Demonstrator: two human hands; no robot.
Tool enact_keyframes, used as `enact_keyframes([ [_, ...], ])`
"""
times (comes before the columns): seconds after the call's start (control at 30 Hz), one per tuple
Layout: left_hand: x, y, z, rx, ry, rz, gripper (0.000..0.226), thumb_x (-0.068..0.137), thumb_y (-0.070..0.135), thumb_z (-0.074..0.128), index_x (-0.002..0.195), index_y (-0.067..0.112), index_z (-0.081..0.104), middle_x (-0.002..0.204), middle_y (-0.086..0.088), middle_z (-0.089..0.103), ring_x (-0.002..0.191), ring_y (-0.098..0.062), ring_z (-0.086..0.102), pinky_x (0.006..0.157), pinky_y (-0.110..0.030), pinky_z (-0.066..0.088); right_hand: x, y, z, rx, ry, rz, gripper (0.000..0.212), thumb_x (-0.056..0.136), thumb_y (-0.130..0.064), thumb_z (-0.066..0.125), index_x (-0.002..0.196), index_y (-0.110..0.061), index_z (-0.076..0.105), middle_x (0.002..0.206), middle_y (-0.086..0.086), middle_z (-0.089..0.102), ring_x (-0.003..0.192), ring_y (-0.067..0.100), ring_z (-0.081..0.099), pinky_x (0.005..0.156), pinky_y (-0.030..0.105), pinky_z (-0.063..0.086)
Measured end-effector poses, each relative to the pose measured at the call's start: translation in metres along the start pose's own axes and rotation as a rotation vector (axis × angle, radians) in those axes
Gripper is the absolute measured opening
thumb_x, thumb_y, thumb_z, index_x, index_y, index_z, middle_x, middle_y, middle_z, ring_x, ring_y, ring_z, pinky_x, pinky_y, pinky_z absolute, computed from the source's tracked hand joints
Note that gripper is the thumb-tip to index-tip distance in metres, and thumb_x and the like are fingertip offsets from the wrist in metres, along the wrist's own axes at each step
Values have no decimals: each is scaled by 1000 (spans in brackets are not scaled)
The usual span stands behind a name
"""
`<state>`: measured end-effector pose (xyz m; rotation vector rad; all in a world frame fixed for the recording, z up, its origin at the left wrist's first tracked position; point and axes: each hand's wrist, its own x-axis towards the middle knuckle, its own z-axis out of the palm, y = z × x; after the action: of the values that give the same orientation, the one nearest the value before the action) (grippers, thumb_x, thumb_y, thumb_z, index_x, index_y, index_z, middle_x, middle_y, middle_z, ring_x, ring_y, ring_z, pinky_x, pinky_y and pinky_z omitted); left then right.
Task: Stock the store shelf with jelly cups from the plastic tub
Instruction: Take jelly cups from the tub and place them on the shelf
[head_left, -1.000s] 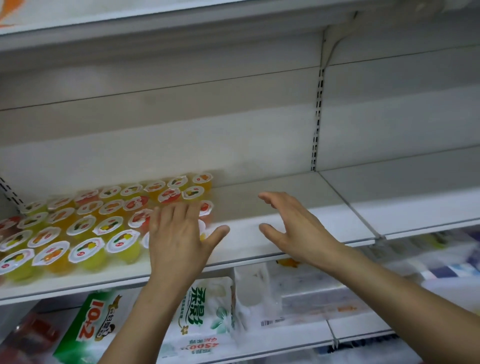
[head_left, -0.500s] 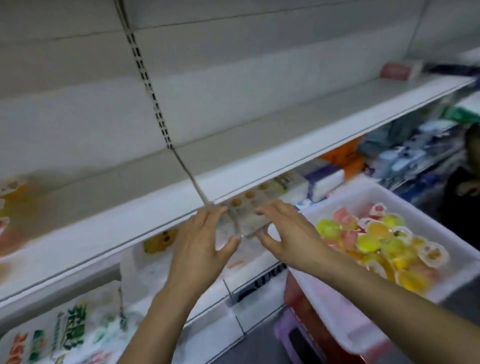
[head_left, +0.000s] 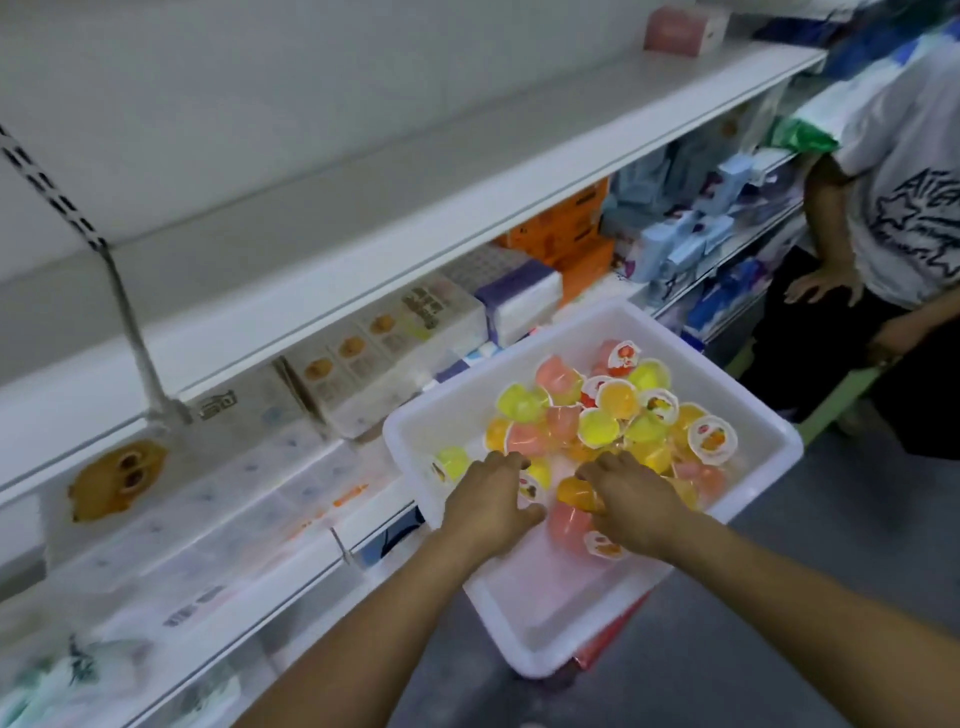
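Note:
A white plastic tub stands low at centre right, holding several jelly cups in yellow, orange and pink with white printed lids. Both my hands are down inside its near end. My left hand curls its fingers and thumb around a yellow cup with its lid facing sideways. My right hand curls over an orange cup; a pink cup lies just below it. The white store shelf runs diagonally above, bare in this stretch.
Boxed goods and packets fill the lower shelf left of the tub. An orange box stack sits farther along. A person in a white printed shirt stands at the right by the tub. Something red supports the tub on the grey floor.
My view swung right and down from the shelf with its stocked jelly cups to the tub. Both hands dropped from the shelf edge into the tub and closed over cups.

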<state>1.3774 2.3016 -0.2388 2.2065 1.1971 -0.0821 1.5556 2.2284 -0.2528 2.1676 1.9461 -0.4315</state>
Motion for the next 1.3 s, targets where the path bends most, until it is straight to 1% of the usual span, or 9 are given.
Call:
enact_keyframes([
  [0.2, 58, -9, 44, -329, -73, -359, 86, 73, 54, 68, 137, 6, 36, 133, -13, 49, 120, -30, 50, 98, -40, 44, 27, -3, 12, -251, -28, -97, 42, 86, -16, 53, 128, -14, 48, 128, 8, 49, 125, 28, 39, 94, 36, 37],
  [0.37, 80, -11, 68, -300, -33, -394, 76, 81, 50, 66, 139, 10, 38, 134, -17, 40, 124, -34, 46, 101, -39, 41, 49, -11, 21, -462, -106, -145, 32, 95, -19, 45, 125, -11, 53, 127, 7, 57, 124, 29, 44, 101, 40, 32],
  [0.5, 81, -8, 68, -230, -20, -410, 66, 82, 46, 64, 132, 10, 43, 129, -15, 45, 119, -35, 50, 94, -37, 42, 54, -13, 27, -494, -70, -146, 28, 98, -24, 42, 117, -13, 59, 119, 7, 63, 117, 28, 49, 97, 39, 34],
  [0.7, 42, -11, 34, -407, 174, -316, 57, 78, 36, 71, 118, 13, 37, 118, -6, 44, 100, -27, 56, 82, -35, 47, 35, -5, 14, -51, 97, -54, 54, 78, -56, 56, 118, -22, 44, 109, 0, 64, 107, 26, 49, 87, 39, 33],
  [0.83, 3, -18, -10, -545, 298, -252, 41, 77, 29, 69, 105, 19, 41, 108, 1, 40, 85, -27, 59, 78, -44, 53, 27, -19, -27, 481, 140, -32, 32, 76, -46, 62, 105, -34, 53, 96, -8, 65, 88, 16, 59, 76, 35, 48],
  [0.93, -28, -26, -46, -537, 444, -189, 33, 81, 26, 66, 108, 24, 47, 107, 3, 40, 91, -21, 54, 80, -36, 47, 24, -41, -60, 770, 120, -103, 23, 79, -39, 65, 101, -38, 60, 79, -5, 64, 66, 7, 57, 73, 39, 54],
  [1.07, -80, -46, -100, -471, 626, -151, 34, 88, 33, 61, 120, 31, 50, 115, 7, 44, 95, -10, 50, 76, -22, 38, 19, -87, -105, 978, 48, -198, 36, 86, -32, 66, 118, -31, 52, 90, 10, 57, 77, 23, 62, 59, 38, 59],
  [1.17, -123, -64, -142, -471, 744, -122, 38, 87, 36, 60, 124, 37, 49, 112, 14, 51, 96, -3, 53, 70, -11, 41, 23, -131, -138, 1072, 85, -268, 41, 84, -26, 71, 117, -20, 47, 93, 15, 53, 72, 22, 62, 52, 38, 56],
  [1.3, -176, -93, -193, -510, 917, -169, 34, 80, 40, 69, 108, 35, 50, 96, 19, 58, 79, 2, 57, 72, -29, 50, 37, -200, -175, 1120, 187, -380, 36, 75, -23, 79, 97, -24, 50, 91, 13, 59, 71, 19, 59, 50, 33, 45],
])
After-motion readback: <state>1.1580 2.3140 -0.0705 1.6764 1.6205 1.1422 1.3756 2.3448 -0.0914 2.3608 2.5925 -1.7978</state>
